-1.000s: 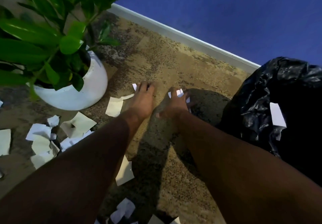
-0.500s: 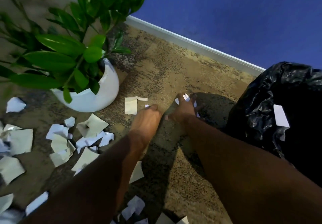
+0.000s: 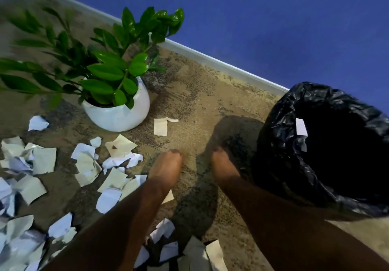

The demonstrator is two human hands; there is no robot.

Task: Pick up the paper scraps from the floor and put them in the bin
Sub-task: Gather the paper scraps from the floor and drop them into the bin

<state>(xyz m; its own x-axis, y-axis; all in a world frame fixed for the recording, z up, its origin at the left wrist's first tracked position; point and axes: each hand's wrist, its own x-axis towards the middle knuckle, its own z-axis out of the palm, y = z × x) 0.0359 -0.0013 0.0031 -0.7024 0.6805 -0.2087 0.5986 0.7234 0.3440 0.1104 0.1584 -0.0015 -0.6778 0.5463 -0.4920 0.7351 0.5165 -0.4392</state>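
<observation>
While both hands have pulled back from the wall, the bin (image 3: 328, 157) with its black liner sits just right of them and most paper scraps (image 3: 84, 165) still litter the carpet on the left. Left hand (image 3: 168, 165) and right hand (image 3: 223, 165) look curled, but honestly I can't tell if they're pinching the bits they were reaching for; if so, the drop comes next.

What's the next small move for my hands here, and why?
Probably carry both hands right, over the bin's open mouth, and let go there. The right hand and left hand are curled with fingers hidden, so whether they hold scraps cannot be told. If empty, reach for the lone scrap by the white pot instead.
</observation>
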